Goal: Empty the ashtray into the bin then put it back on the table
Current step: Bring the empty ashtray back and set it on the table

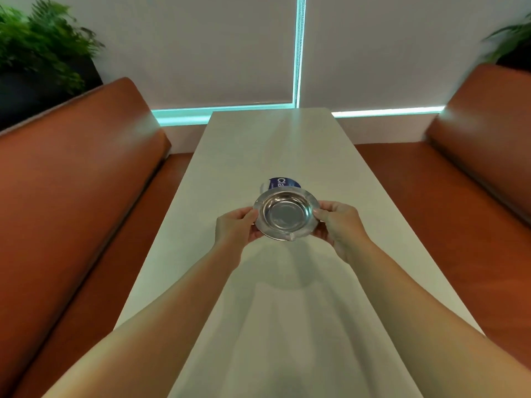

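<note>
Above the middle of the long white table [230,156], the left hand [236,225] and right hand [339,222] pinch opposite rims of the empty steel ashtray [286,215], a blue-labelled item [283,182] just behind it.

Only one readable text: white letters "Cla" on a blue-and-white package [280,183], lying on the counter [359,196] just behind the ashtray [286,215]. Rest of the word hidden by the ashtray's rim. Smaller print below it, too blurred to read.
</note>
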A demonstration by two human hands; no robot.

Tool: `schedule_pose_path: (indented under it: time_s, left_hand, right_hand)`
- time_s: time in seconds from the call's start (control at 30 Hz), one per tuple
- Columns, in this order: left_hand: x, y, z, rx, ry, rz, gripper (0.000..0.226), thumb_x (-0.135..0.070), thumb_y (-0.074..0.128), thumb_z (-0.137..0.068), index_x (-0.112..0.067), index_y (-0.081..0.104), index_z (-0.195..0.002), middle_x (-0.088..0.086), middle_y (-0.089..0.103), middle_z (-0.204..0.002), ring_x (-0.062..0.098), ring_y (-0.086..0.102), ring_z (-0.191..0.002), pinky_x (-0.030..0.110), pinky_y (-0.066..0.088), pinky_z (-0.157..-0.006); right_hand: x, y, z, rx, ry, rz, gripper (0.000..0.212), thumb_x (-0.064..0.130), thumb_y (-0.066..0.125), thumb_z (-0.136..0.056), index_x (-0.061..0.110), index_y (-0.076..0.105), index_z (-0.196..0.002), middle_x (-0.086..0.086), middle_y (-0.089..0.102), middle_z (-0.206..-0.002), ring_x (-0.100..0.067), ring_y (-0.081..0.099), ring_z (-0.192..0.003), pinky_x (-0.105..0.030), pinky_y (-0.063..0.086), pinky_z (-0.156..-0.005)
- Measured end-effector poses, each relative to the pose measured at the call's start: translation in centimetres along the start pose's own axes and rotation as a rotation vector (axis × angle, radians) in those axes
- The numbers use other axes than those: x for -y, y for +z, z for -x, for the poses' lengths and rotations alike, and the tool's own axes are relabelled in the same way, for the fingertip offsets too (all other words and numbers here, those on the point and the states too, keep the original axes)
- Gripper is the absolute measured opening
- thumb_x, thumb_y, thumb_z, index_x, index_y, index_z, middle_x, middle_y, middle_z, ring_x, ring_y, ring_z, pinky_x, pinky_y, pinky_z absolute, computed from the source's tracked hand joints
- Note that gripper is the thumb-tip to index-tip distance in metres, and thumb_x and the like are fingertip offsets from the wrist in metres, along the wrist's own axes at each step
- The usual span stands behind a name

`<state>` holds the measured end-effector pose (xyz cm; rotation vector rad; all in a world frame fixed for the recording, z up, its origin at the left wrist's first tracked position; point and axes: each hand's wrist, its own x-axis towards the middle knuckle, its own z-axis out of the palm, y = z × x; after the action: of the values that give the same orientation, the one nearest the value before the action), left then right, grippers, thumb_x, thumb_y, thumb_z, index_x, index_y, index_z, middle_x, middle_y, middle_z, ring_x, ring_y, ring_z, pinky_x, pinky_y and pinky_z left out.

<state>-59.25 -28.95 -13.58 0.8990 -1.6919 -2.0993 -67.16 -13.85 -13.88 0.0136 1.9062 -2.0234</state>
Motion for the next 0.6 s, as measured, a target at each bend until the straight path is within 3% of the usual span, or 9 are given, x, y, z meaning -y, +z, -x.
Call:
schedule_pose_path:
  time_s: [0.1,0.27,0.33,0.43,0.5,0.6]
  left_hand:
    - [0.9,1.2,-5.0,-0.040,-0.015,-0.045,0.009,-0.010,0.057,-0.087,-0.015,0.063,-0.083,0.003,0.066,-0.074,0.013,0.063,-0.065,0.013,0.053,-0.045]
    - [2.9,2.7,-12.3,-0.061,-0.029,-0.128,0.014,-0.008,0.057,-0.086,-0.004,0.067,-0.095,0.004,0.065,-0.069,0.013,0.063,-0.060,0.013,0.054,-0.045]
    - [3.4,3.1,-14.8,-0.063,-0.023,-0.154,0.016,-0.008,0.058,-0.086,-0.002,0.068,-0.097,0.004,0.065,-0.069,0.013,0.063,-0.059,0.014,0.055,-0.047]
    - [4.0,3.7,-17.8,-0.068,-0.014,-0.196,0.019,-0.008,0.058,-0.086,-0.001,0.068,-0.100,0.004,0.065,-0.068,0.014,0.062,-0.057,0.019,0.057,-0.055]
    - [4.5,4.1,-19.3,-0.071,-0.007,-0.223,0.021,-0.007,0.057,-0.086,-0.001,0.068,-0.102,0.003,0.064,-0.067,0.013,0.062,-0.053,0.021,0.058,-0.056]
    - [5.0,4.6,-20.9,-0.075,0.003,-0.236,0.019,-0.007,0.057,-0.085,-0.002,0.069,-0.098,0.003,0.064,-0.058,0.005,0.060,-0.035,0.018,0.056,-0.050]
  right_hand:
    - [-0.9,0.7,-4.9,-0.020,0.019,0.019,0.019,0.001,0.057,-0.082,0.014,0.062,-0.069,-0.007,0.066,-0.072,-0.018,0.064,-0.063,-0.028,0.055,-0.057]
    - [-3.0,1.5,-11.7,-0.040,0.031,0.097,0.028,-0.004,0.057,-0.079,0.015,0.064,-0.060,-0.009,0.065,-0.067,-0.020,0.063,-0.062,-0.030,0.055,-0.061]
    - [-3.6,1.7,-14.1,-0.058,0.028,0.133,0.029,-0.003,0.058,-0.077,0.016,0.067,-0.058,-0.010,0.066,-0.067,-0.024,0.063,-0.064,-0.037,0.057,-0.065]
    - [-4.1,2.3,-16.8,-0.089,0.013,0.183,0.011,0.005,0.062,-0.075,0.006,0.071,-0.081,-0.014,0.066,-0.075,-0.029,0.061,-0.071,-0.049,0.053,-0.081]
    - [-4.4,2.4,-18.2,-0.114,0.003,0.206,0.016,0.007,0.062,-0.074,-0.002,0.069,-0.086,-0.011,0.063,-0.068,-0.027,0.057,-0.062,-0.047,0.052,-0.078]
    - [-4.4,2.4,-19.8,-0.128,-0.009,0.247,0.008,0.002,0.061,-0.073,0.003,0.067,-0.069,-0.009,0.059,-0.059,-0.023,0.053,-0.052,-0.043,0.052,-0.068]
